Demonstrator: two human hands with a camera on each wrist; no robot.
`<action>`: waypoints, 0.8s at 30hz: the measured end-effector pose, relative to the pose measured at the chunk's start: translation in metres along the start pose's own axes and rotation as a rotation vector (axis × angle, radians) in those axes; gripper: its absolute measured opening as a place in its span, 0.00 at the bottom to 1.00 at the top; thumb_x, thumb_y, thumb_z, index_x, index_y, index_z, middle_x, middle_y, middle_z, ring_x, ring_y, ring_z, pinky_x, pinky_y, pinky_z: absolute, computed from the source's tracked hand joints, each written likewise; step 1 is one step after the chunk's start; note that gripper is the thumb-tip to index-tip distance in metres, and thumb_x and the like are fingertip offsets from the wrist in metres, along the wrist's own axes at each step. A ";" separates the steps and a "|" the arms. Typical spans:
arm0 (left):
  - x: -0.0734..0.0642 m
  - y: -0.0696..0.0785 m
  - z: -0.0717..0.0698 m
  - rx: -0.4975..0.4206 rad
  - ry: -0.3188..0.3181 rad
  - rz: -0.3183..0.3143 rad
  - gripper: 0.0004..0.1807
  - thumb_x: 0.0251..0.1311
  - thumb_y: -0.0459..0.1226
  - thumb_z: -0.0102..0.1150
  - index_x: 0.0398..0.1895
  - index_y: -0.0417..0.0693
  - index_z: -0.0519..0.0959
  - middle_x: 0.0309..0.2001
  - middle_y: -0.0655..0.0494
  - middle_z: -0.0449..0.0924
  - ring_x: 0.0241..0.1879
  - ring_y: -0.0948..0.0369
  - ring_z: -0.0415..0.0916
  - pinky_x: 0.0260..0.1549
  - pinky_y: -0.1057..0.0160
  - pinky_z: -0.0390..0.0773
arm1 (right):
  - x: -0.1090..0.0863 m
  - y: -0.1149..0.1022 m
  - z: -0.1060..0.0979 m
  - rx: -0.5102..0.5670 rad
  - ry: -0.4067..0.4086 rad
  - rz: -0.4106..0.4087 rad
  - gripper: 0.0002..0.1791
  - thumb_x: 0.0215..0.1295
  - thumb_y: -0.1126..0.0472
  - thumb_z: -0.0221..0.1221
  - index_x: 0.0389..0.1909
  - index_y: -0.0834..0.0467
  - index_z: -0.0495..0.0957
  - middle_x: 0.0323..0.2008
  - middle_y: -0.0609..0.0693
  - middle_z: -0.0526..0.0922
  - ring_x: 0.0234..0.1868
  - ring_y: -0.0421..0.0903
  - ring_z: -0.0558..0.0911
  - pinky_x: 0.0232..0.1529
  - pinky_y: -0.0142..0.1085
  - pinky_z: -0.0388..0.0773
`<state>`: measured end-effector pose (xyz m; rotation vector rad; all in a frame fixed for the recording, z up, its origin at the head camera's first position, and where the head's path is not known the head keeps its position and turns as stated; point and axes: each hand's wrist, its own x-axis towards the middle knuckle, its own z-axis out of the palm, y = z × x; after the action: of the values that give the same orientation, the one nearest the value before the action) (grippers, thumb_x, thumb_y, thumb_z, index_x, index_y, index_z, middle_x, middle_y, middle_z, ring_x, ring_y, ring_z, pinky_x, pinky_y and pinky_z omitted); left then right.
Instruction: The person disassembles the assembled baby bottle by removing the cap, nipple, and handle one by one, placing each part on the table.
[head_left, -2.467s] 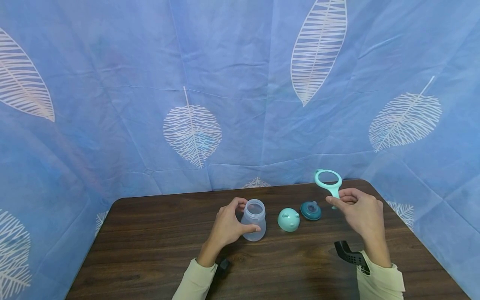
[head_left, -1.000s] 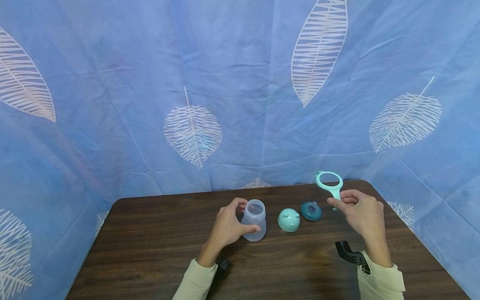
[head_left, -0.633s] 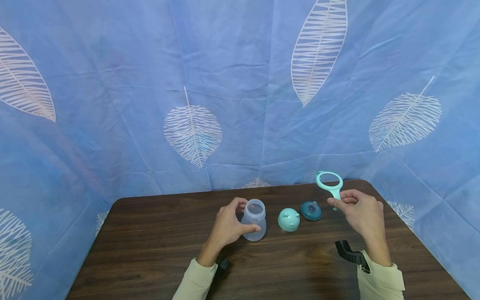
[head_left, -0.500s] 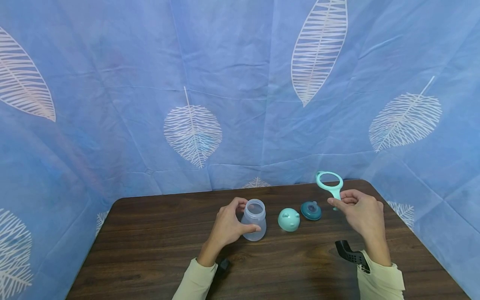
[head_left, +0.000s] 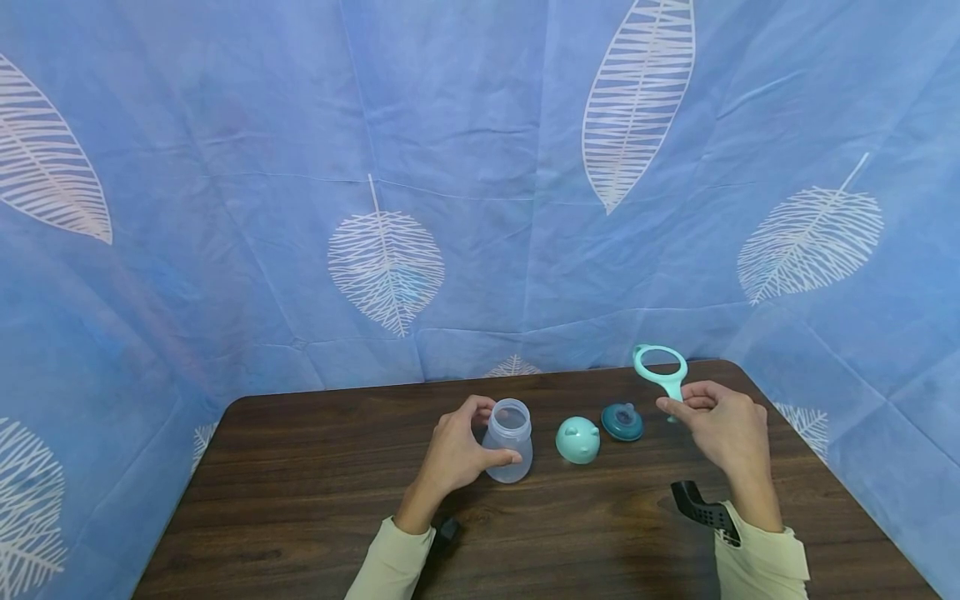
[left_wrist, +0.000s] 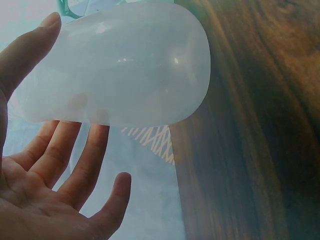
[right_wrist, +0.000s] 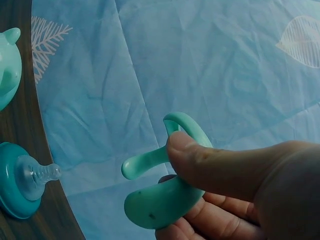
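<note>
My left hand (head_left: 453, 446) grips a clear, frosted baby bottle (head_left: 512, 437) without a lid, thumb on the near side and fingers on the far side. In the left wrist view the fingers touch the smooth bottle (left_wrist: 135, 65), and the little finger stands apart. My right hand (head_left: 727, 425) pinches a mint-green bottle handle (head_left: 672, 383) between thumb and fingers, its ring uppermost, above the table. The right wrist view shows the two curved grips of the handle (right_wrist: 160, 202). Between the hands lie a mint domed cap (head_left: 577, 440) with small ears and a teal nipple collar (head_left: 622, 422).
A dark wooden table (head_left: 300, 500) runs back to a blue cloth (head_left: 480, 267) printed with white leaves. Black camera mounts sit at the wrists, the right mount (head_left: 701, 508) plainly visible. The cap stands right of the bottle, with the collar just beyond it.
The right hand and the handle have shifted very slightly down and to the right. The left hand, bottle, cap and nipple collar stay where they were.
</note>
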<state>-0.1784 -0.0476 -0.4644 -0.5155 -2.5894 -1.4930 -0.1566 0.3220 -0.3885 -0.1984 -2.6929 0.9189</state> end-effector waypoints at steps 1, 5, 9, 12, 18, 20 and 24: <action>0.000 0.000 0.000 -0.002 -0.001 -0.001 0.41 0.46 0.46 0.93 0.62 0.45 0.81 0.54 0.48 0.88 0.55 0.47 0.86 0.52 0.40 0.84 | 0.000 0.000 0.000 0.001 0.000 0.001 0.22 0.73 0.48 0.74 0.46 0.65 0.87 0.36 0.59 0.93 0.49 0.69 0.85 0.69 0.74 0.54; 0.000 0.000 0.001 -0.005 -0.003 -0.001 0.41 0.47 0.46 0.93 0.63 0.46 0.81 0.54 0.49 0.89 0.55 0.48 0.86 0.52 0.41 0.84 | 0.001 0.002 0.001 0.002 -0.002 0.006 0.22 0.73 0.48 0.74 0.46 0.65 0.87 0.36 0.59 0.93 0.49 0.70 0.85 0.68 0.74 0.54; 0.000 0.000 0.001 -0.005 -0.005 -0.003 0.41 0.47 0.46 0.93 0.63 0.45 0.81 0.54 0.49 0.88 0.55 0.48 0.86 0.52 0.41 0.84 | 0.002 0.004 0.002 0.000 -0.009 0.015 0.23 0.74 0.47 0.73 0.47 0.65 0.87 0.38 0.60 0.93 0.50 0.70 0.84 0.69 0.74 0.54; -0.001 0.000 0.001 -0.005 -0.007 -0.004 0.41 0.48 0.45 0.92 0.63 0.44 0.81 0.54 0.48 0.88 0.55 0.47 0.86 0.51 0.40 0.84 | 0.002 0.007 0.002 -0.003 -0.015 0.017 0.24 0.74 0.46 0.73 0.48 0.65 0.87 0.39 0.61 0.93 0.51 0.70 0.84 0.69 0.74 0.53; -0.001 -0.001 0.001 0.002 -0.008 -0.004 0.41 0.48 0.45 0.92 0.63 0.43 0.81 0.54 0.48 0.88 0.55 0.47 0.86 0.52 0.40 0.84 | 0.003 0.011 0.004 -0.006 -0.012 0.014 0.23 0.74 0.46 0.73 0.47 0.65 0.87 0.39 0.61 0.93 0.51 0.71 0.84 0.70 0.75 0.53; -0.001 -0.001 0.001 0.005 -0.008 -0.003 0.41 0.48 0.45 0.92 0.63 0.43 0.81 0.54 0.48 0.88 0.55 0.47 0.86 0.52 0.40 0.83 | 0.003 0.012 0.004 -0.004 -0.010 0.014 0.23 0.74 0.47 0.73 0.47 0.66 0.87 0.38 0.61 0.93 0.51 0.71 0.84 0.70 0.75 0.53; -0.001 0.000 0.001 -0.002 -0.007 -0.014 0.41 0.48 0.45 0.92 0.64 0.44 0.81 0.55 0.48 0.88 0.55 0.48 0.85 0.53 0.40 0.83 | 0.003 0.014 0.005 0.001 -0.013 0.020 0.23 0.74 0.47 0.73 0.48 0.66 0.86 0.39 0.61 0.93 0.51 0.71 0.84 0.70 0.74 0.53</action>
<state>-0.1770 -0.0470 -0.4656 -0.5058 -2.6023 -1.5010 -0.1606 0.3303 -0.4001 -0.2201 -2.7074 0.9299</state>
